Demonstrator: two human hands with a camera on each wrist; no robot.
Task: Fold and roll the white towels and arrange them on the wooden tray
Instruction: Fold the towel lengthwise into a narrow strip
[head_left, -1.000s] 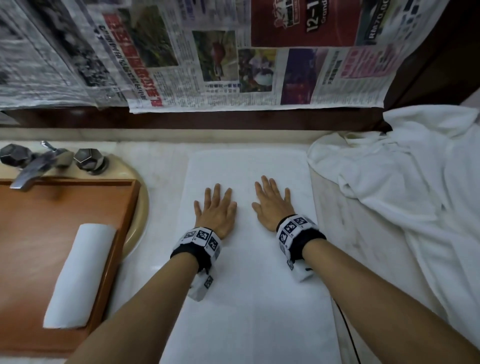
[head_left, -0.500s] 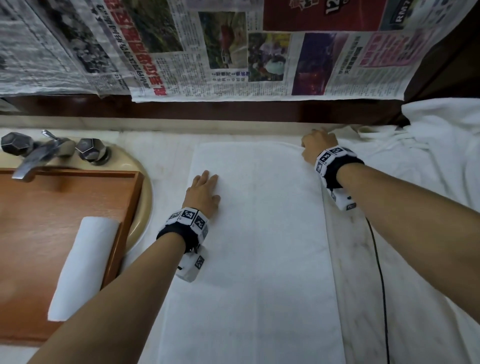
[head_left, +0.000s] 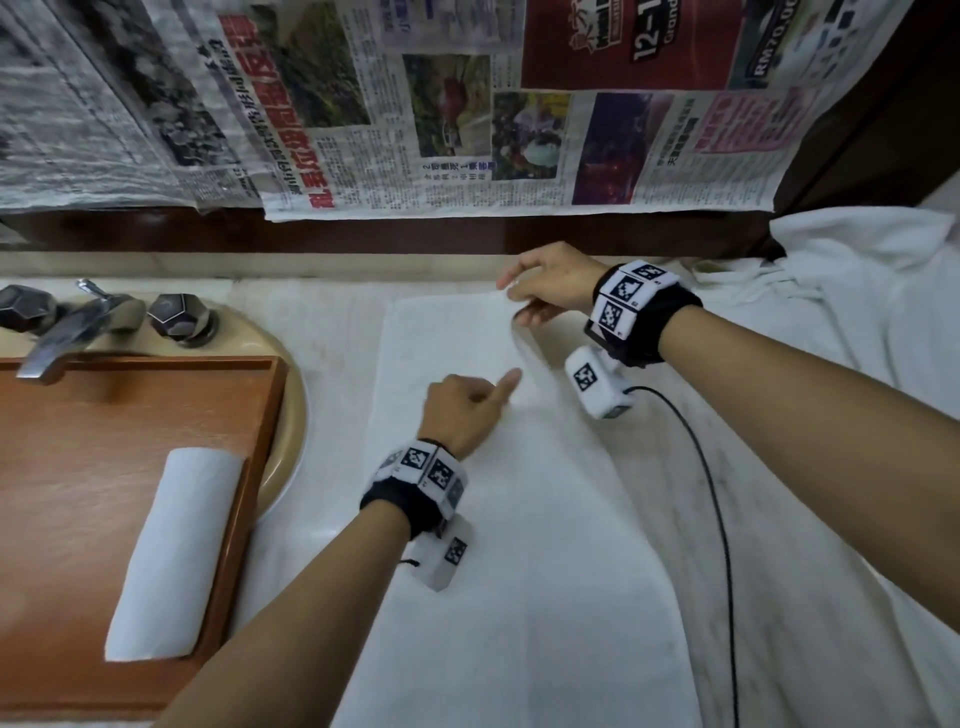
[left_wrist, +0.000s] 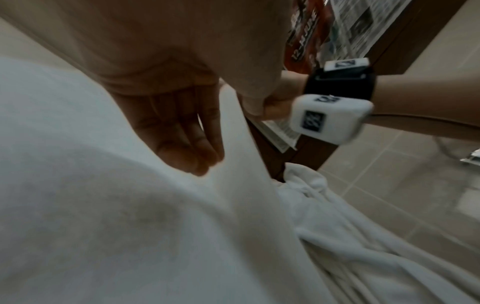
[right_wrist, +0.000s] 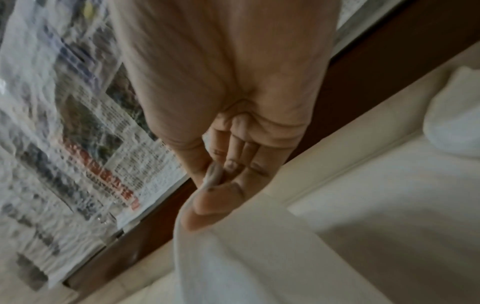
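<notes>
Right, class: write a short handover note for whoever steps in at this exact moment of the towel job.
Right hand pinches the far right corner of the flat towel, lifting it off the counter.
Left hand rests on that towel, fingers curled, index finger out.
One rolled towel lies on the wooden tray.
Left: fold and roll this towel, then the pile on the right.

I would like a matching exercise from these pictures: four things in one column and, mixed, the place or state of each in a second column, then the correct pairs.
Things:
1. rolled towel
2. flat towel
3. tap
4. newspaper

Places or states:
A. hangs on the wall
B. lies on the tray
C. far corner pinched by the right hand
D. behind the tray, at the basin

Pairs: 1-B, 2-C, 3-D, 4-A
</notes>
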